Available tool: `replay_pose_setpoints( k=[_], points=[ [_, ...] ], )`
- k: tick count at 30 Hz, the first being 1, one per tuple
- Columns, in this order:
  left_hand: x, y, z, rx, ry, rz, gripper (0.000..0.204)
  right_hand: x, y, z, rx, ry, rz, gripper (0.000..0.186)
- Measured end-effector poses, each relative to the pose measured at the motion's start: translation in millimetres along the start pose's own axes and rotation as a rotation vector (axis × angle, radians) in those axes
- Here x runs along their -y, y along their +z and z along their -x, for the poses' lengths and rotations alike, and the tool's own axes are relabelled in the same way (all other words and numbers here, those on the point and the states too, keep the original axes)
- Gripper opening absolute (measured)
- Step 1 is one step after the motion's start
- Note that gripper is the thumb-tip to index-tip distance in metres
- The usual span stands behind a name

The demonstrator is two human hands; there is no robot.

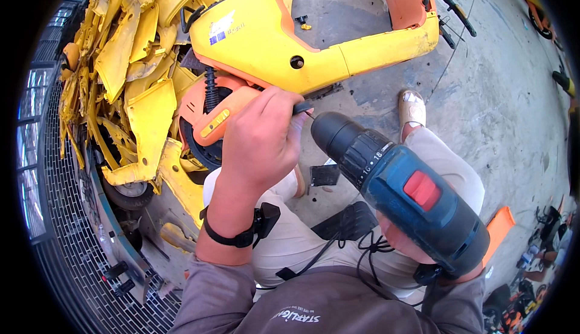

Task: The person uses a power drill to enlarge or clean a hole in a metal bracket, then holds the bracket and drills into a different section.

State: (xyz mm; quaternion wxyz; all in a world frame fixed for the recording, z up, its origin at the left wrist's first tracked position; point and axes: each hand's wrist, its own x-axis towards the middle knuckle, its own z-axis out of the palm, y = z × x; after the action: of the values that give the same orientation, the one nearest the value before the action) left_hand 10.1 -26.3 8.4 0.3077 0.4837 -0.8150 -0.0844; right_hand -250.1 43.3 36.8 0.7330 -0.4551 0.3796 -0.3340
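In right hand (401,242), drill (393,180) (blue-black).

Grey shirt (344,301), cream trousers (281,252), black wrist strap (243,238).

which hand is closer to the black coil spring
Left. The left hand is just below and to the right of the black coil spring in the picture; the right hand is much farther off, lower right, partly hidden beneath the drill.

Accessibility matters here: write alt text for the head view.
A right hand holds a blue cordless drill aimed at a small black part pinched in the left hand. Beyond are a yellow-and-orange scooter and piled yellow body panels.
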Motion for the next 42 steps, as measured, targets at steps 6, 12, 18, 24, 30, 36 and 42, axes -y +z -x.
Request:
replay_pose_setpoints(
  k=[6, 12, 18, 24, 30, 36, 42],
  points=[
    [-5, 3, -3, -0.003, -0.041, -0.017, 0.015, 1, 11, -1, -0.058, -0.027, 0.19, 0.045],
    [-5, 5, 5, 0.005, -0.159, -0.049, 0.014, 3, 19, -7, -0.146, -0.027, 0.378, 0.037],
    [-14, 9, 3, 0.018, -0.293, -0.027, 0.012, -5, 12, -9, 0.006, 0.106, 0.355, 0.065],
    [-13, 15, 6, 0.017, -0.31, -0.137, 0.013, -8, 21, -17, -0.002, -0.048, 0.693, 0.072],
    [-13, 13, 6, 0.047, -0.34, -0.182, 0.013, -6, 30, -18, -0.037, -0.137, 0.873, 0.074],
    [-12, 13, 4, 0.052, -0.353, -0.164, 0.013, -7, 33, -21, -0.07, -0.223, 0.964, 0.072],
    [-11, 12, 5, 0.002, -0.344, -0.139, 0.013, -9, 27, -21, -0.006, -0.04, 0.749, 0.077]
  ],
)
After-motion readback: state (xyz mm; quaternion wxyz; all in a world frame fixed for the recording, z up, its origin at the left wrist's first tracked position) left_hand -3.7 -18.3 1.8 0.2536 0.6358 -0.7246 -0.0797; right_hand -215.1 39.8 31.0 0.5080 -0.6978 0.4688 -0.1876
